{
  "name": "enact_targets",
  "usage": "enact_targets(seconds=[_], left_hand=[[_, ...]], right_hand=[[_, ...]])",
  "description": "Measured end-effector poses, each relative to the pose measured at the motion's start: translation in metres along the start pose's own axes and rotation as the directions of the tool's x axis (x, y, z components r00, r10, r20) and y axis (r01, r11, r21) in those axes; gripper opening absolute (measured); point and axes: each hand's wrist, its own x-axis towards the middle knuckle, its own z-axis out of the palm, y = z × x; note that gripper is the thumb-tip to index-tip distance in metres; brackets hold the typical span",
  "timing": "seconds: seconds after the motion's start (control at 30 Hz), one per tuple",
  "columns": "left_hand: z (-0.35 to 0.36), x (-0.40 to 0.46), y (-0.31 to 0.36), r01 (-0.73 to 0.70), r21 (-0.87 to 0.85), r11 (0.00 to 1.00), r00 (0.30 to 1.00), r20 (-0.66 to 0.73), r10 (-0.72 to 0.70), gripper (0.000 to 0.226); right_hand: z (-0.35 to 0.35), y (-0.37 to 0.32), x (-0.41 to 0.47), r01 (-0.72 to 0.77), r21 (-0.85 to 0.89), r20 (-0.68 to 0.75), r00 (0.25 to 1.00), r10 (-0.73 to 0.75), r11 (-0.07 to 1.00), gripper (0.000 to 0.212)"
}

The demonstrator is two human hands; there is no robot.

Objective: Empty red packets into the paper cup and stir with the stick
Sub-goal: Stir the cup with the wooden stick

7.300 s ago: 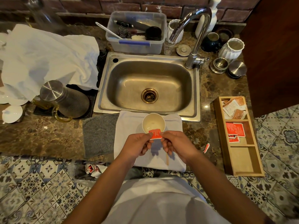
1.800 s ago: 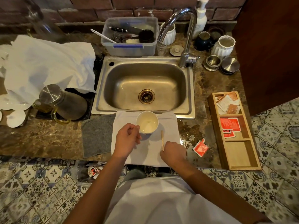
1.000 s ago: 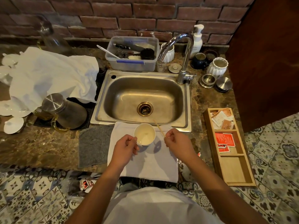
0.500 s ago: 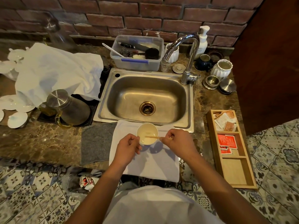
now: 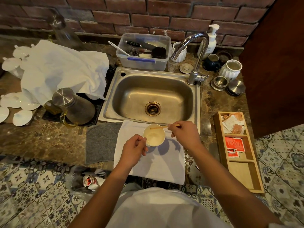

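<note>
On the left we count one grey cloth [image 5: 102, 142] lying flat on the tabletop [image 5: 49, 139], touching one white towel [image 5: 158, 163] beside it. One paper cup [image 5: 154, 135] stands upright on that towel, just in front of the single sink [image 5: 153, 96]. Our left hand [image 5: 134, 150] has its fingers closed around the cup's near-left wall. Our right hand [image 5: 184, 134] pinches one wooden stick [image 5: 158, 128], whose far end reaches in over the cup's rim. Further right sits one wooden tray [image 5: 256, 181] of three compartments; red packets [image 5: 234, 144] fill the middle one, their number unclear.
</note>
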Motion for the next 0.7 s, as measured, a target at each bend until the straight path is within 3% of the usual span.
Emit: enact_targets(seconds=[0.23, 0.33, 0.43, 0.57, 0.7], left_hand=[[-0.002, 0.0013, -0.0013, 0.018, 0.014, 1.0, 1.0, -0.017, -0.017, 0.028], [-0.0012, 0.003, -0.0017, 0.015, 0.002, 1.0, 1.0, -0.009, -0.015, 0.028], [0.0005, 0.0039, -0.0028, 0.01, -0.012, 1.0, 1.0, 0.003, -0.01, 0.028], [-0.0006, 0.0047, -0.0032, 0.009, -0.017, 1.0, 1.0, 0.012, -0.008, 0.027], [-0.0023, 0.0038, -0.0043, 0.018, -0.018, 1.0, 1.0, 0.012, -0.018, 0.027]], right_hand=[[0.0093, -0.0034, -0.0049, -0.065, 0.243, 0.114, 0.993, 0.038, 0.968, 0.035], [0.0086, -0.0003, -0.0053, 0.037, 0.164, 0.07, 0.996, -0.048, 0.986, 0.031], [0.0089, 0.003, -0.0015, 0.136, 0.005, -0.083, 0.987, -0.135, 0.991, 0.027], [0.0108, 0.0028, 0.0031, 0.121, -0.027, -0.251, 0.96, -0.124, 0.992, 0.021], [0.0105, 0.0008, 0.003, 0.176, -0.083, -0.222, 0.956, -0.19, 0.981, 0.019]])
